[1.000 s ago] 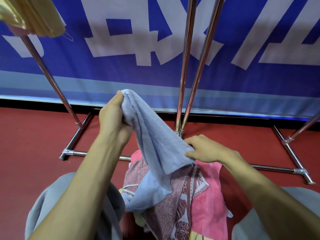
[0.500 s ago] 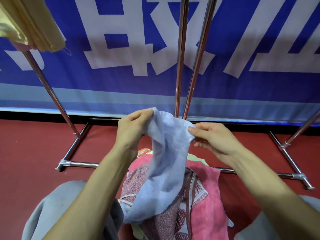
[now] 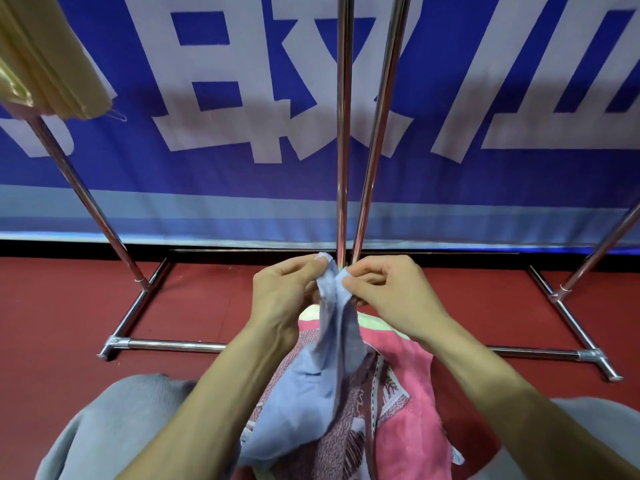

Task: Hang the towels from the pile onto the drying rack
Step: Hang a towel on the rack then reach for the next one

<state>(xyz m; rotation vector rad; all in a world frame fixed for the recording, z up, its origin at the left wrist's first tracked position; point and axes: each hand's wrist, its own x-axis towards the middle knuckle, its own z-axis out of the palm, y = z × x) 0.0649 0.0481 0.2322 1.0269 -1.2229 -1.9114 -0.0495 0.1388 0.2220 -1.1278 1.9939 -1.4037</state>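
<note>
1 thin light-blue towel hangs over the pink and patterned towel pile, its top edge pinched in 2 grips, left hand and right hand, before the chrome drying rack.

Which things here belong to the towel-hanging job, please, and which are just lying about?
Job: blue towel, pinched by left hand and right hand; towel pile; drying rack; yellow cloth hanging top left.
Not part: banner; red floor.
</note>
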